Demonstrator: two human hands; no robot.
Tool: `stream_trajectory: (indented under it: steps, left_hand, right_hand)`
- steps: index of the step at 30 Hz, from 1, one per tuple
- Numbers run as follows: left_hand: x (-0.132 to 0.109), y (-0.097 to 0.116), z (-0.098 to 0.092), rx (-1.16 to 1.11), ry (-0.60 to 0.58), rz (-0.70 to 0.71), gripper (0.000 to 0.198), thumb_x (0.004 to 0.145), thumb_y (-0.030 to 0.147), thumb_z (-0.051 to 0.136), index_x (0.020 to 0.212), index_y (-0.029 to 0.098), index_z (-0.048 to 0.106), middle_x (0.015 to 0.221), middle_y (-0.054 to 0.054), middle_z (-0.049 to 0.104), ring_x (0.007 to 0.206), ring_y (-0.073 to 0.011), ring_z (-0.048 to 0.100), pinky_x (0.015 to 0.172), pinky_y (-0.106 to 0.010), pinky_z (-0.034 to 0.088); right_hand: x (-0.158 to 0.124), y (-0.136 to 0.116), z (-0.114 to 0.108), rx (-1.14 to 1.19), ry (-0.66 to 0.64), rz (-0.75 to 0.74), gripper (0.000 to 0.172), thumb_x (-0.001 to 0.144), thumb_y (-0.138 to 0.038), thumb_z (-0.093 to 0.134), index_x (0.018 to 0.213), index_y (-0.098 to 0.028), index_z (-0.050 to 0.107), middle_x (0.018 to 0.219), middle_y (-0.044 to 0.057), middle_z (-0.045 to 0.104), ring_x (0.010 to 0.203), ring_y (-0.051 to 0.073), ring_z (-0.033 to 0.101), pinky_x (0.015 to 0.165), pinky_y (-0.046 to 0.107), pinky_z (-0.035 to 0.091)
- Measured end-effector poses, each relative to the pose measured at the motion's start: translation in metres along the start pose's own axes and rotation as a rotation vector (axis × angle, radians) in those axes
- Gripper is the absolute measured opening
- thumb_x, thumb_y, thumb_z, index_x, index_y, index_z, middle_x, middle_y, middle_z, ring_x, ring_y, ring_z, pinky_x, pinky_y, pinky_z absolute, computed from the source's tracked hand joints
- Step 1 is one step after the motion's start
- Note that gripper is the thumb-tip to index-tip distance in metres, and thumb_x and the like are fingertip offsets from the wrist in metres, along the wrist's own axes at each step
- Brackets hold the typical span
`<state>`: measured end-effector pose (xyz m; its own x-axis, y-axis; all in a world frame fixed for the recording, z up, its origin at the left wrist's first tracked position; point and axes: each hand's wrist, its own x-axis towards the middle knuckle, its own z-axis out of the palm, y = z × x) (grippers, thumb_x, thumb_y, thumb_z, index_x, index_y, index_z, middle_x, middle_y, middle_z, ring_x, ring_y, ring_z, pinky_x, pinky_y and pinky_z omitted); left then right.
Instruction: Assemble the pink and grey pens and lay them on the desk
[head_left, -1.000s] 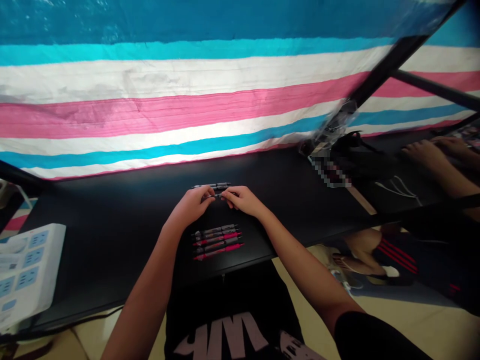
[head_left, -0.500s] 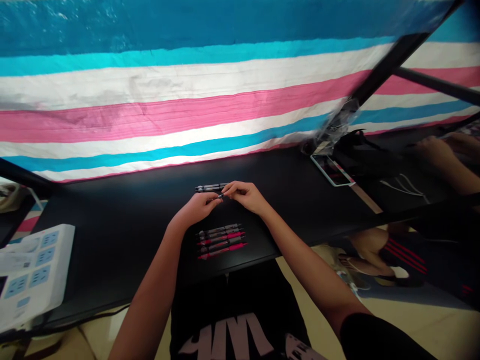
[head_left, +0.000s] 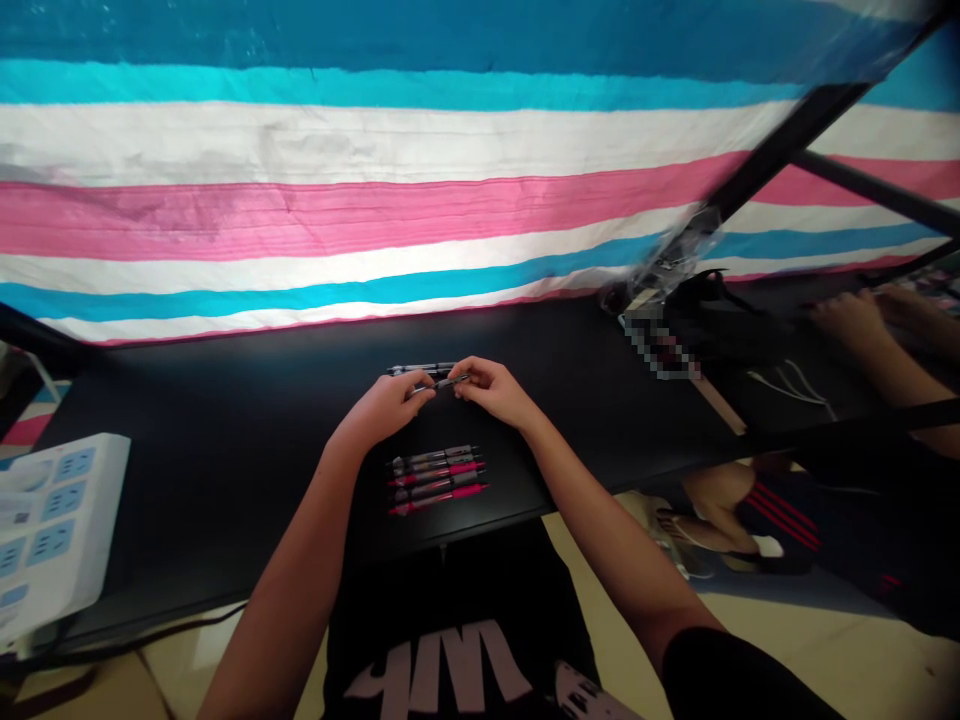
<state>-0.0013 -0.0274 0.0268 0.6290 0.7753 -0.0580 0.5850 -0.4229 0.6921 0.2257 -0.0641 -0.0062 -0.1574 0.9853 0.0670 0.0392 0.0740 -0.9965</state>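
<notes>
Pinches a pen [head_left: 448, 383] with left hand [head_left: 394, 403] and right hand [head_left: 491, 388] near the far pens [head_left: 420, 369]; holds arms [head_left: 300, 565] angled inward over the worktop [head_left: 240, 430], flanking the near pens [head_left: 442, 486].

The striped sheet [head_left: 420, 215] glows brightly, but the black table [head_left: 247, 430] below is dim with a soft blue shine near the back, the edges look blurry and stretched, and blocky squares [head_left: 664, 345] hide one patch.

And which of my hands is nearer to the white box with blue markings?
Left. Your left hand, holding the pen, is to the right of the white box, across the black table; your right hand, also holding it, is farther right.
</notes>
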Motion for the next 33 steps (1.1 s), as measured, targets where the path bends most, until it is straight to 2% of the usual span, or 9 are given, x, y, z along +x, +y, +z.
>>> stream_trajectory:
  steps: [2, 5, 8, 12, 16, 18, 23, 27, 33]
  left_hand:
    - [0.000, 0.001, 0.000, -0.009, 0.003, 0.006, 0.024, 0.097, 0.038, 0.055, 0.108, 0.022, 0.071, 0.068, 0.000, 0.067, 0.060, -0.0179, 0.060, 0.062, -0.029, 0.042]
    - [0.001, 0.001, 0.001, 0.028, 0.058, 0.087, 0.021, 0.095, 0.034, 0.058, 0.105, 0.022, 0.072, 0.083, -0.004, 0.072, 0.072, -0.0195, 0.064, 0.070, -0.031, 0.046]
    - [0.002, -0.002, 0.001, 0.052, 0.107, 0.137, 0.019, 0.094, 0.030, 0.058, 0.097, 0.020, 0.074, 0.094, -0.007, 0.074, 0.084, -0.0216, 0.066, 0.076, -0.032, 0.048]
    - [0.003, -0.006, 0.000, 0.007, 0.066, 0.060, 0.024, 0.096, 0.031, 0.055, 0.097, 0.019, 0.076, 0.089, -0.006, 0.076, 0.078, -0.0214, 0.068, 0.074, -0.033, 0.049]
    - [0.002, -0.009, -0.002, -0.073, 0.068, 0.050, 0.032, 0.097, 0.031, 0.053, 0.119, 0.020, 0.073, 0.087, -0.005, 0.075, 0.071, -0.0184, 0.066, 0.072, -0.031, 0.050]
    - [0.002, -0.009, -0.002, -0.108, 0.080, 0.061, 0.033, 0.097, 0.030, 0.052, 0.122, 0.020, 0.071, 0.086, -0.004, 0.074, 0.070, -0.0173, 0.065, 0.070, -0.030, 0.050]
    - [0.002, -0.007, -0.003, -0.093, 0.131, 0.060, 0.024, 0.094, 0.029, 0.055, 0.108, 0.018, 0.071, 0.088, -0.005, 0.073, 0.071, -0.0163, 0.062, 0.068, -0.028, 0.049]
    - [0.002, -0.006, -0.004, -0.064, 0.162, 0.052, 0.022, 0.094, 0.035, 0.057, 0.097, 0.018, 0.070, 0.081, -0.003, 0.070, 0.067, -0.0155, 0.058, 0.064, -0.027, 0.045]
    - [0.003, -0.010, -0.006, -0.023, 0.201, 0.024, 0.026, 0.094, 0.041, 0.061, 0.087, 0.018, 0.071, 0.075, -0.003, 0.070, 0.065, -0.0153, 0.057, 0.062, -0.028, 0.042]
  right_hand:
    - [0.000, 0.001, 0.001, 0.032, -0.011, 0.018, 0.037, 0.076, -0.043, 0.081, 0.099, -0.020, 0.064, 0.083, 0.001, 0.069, 0.067, 0.015, 0.065, 0.061, 0.027, 0.049]
    - [-0.001, 0.002, 0.001, -0.046, -0.041, 0.073, 0.034, 0.087, -0.051, 0.070, 0.088, -0.018, 0.064, 0.071, 0.001, 0.066, 0.053, 0.011, 0.056, 0.053, 0.025, 0.042]
    - [-0.001, 0.001, 0.002, -0.119, -0.007, 0.043, 0.032, 0.084, -0.048, 0.073, 0.084, -0.017, 0.066, 0.070, 0.000, 0.064, 0.057, 0.011, 0.054, 0.057, 0.026, 0.043]
    - [0.000, -0.002, 0.001, -0.045, 0.105, -0.026, 0.030, 0.075, -0.039, 0.080, 0.093, -0.019, 0.068, 0.081, 0.001, 0.066, 0.066, 0.013, 0.057, 0.063, 0.028, 0.045]
    - [0.000, -0.005, 0.000, 0.031, 0.170, -0.022, 0.031, 0.075, -0.041, 0.082, 0.091, -0.020, 0.067, 0.075, 0.000, 0.065, 0.063, 0.014, 0.057, 0.064, 0.029, 0.047]
    - [0.000, -0.007, 0.000, 0.103, 0.203, -0.029, 0.033, 0.075, -0.043, 0.082, 0.090, -0.020, 0.065, 0.081, 0.003, 0.070, 0.066, 0.015, 0.061, 0.065, 0.031, 0.049]
    - [0.000, -0.011, 0.001, 0.320, 0.223, 0.009, 0.040, 0.078, -0.049, 0.078, 0.094, -0.023, 0.052, 0.102, 0.008, 0.077, 0.081, 0.021, 0.074, 0.065, 0.029, 0.051]
    - [0.000, -0.013, -0.002, 0.408, 0.237, 0.043, 0.039, 0.082, -0.048, 0.070, 0.097, -0.026, 0.043, 0.099, 0.006, 0.078, 0.082, 0.021, 0.076, 0.065, 0.028, 0.051]
    - [0.003, -0.011, -0.006, 0.409, 0.319, 0.060, 0.026, 0.081, -0.036, 0.057, 0.099, -0.026, 0.041, 0.081, 0.000, 0.072, 0.073, 0.020, 0.071, 0.063, 0.029, 0.049]
